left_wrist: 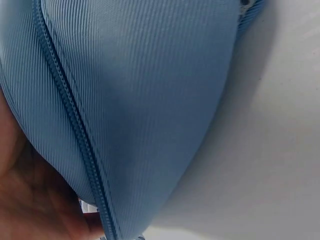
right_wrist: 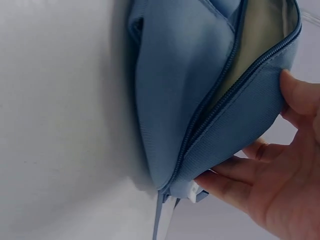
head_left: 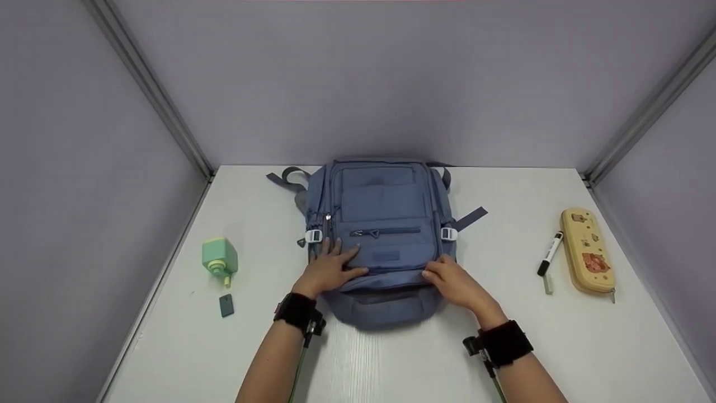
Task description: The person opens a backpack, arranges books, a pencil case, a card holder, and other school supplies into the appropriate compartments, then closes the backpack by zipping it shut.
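A blue backpack (head_left: 383, 201) lies on the white table, front pocket up, its top handle end toward the back wall. My left hand (head_left: 329, 273) rests on its lower left with fingers spread. At the lower right edge, my right hand (head_left: 456, 284) pinches the fabric beside an unzipped opening. The right wrist view shows this opening's zipper (right_wrist: 220, 102) parted and a pale lining (right_wrist: 257, 37) inside; thumb and fingers grip the flap's rim. In the left wrist view, a zipper track (left_wrist: 75, 112) runs along the fabric near my left fingers.
To the left stand a green and yellow box-shaped item (head_left: 220, 256) and a small dark green block (head_left: 226, 305). On the right lie a yellow pencil case (head_left: 588, 250), a black-and-white marker (head_left: 550, 253) and a small pale green stick (head_left: 547, 284). Grey partition walls (head_left: 386, 84) enclose the table.
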Motion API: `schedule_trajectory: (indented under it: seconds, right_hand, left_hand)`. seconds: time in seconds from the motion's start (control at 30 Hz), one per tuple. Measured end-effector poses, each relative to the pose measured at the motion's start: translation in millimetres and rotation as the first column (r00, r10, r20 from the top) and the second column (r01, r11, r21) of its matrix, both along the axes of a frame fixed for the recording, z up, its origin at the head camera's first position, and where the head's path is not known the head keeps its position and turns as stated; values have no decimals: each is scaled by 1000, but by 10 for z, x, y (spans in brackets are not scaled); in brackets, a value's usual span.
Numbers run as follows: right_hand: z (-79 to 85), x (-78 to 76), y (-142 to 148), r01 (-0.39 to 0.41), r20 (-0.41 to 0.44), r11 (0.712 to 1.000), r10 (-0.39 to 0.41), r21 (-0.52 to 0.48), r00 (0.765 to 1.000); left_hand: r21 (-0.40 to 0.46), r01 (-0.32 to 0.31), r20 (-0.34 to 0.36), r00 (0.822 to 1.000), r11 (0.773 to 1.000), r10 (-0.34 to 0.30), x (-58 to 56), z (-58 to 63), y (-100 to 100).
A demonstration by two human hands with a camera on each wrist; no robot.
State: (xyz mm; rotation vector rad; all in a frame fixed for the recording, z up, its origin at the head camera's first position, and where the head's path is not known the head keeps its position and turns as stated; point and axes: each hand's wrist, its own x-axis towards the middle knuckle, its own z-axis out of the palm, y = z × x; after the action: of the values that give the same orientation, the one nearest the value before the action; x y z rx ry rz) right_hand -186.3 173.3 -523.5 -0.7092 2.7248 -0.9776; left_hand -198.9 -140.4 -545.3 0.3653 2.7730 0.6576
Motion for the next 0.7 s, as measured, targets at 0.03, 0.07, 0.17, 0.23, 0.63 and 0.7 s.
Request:
schedule_trajectory:
  seconds: [0.03,0.07,0.17,0.23,0.63,0.7]
  right_hand:
    - [-18,-11,10,2,7,1000,-2,-10,1000]
    - [-35,-22,22,3,16,1000,-3,-18,1000]
    - [-76,-60,86,-5,30,999,6,-51,1000]
    - [-81,-94,139,11,29,997,-9,-77,1000]
    - [-252,-551,393,453,-33,891,-453,-11,891]
    - [-299,-614,396,462,2,886,-463,26,887]
  left_hand:
    - [3,-3,-5,1000,1000,3,-5,-11,5]
    - [4,-5,-6,1000,1000,5,-11,-22,8]
    - [15,-11,-6,1000,1000,11,-24,-46,12]
    - [25,-15,-1,1000,1000,15,-31,-59,8]
    - [79,1,-38,999,997,2,-38,-40,14]
    - [86,-1,-34,999,996,4,-34,-33,15]
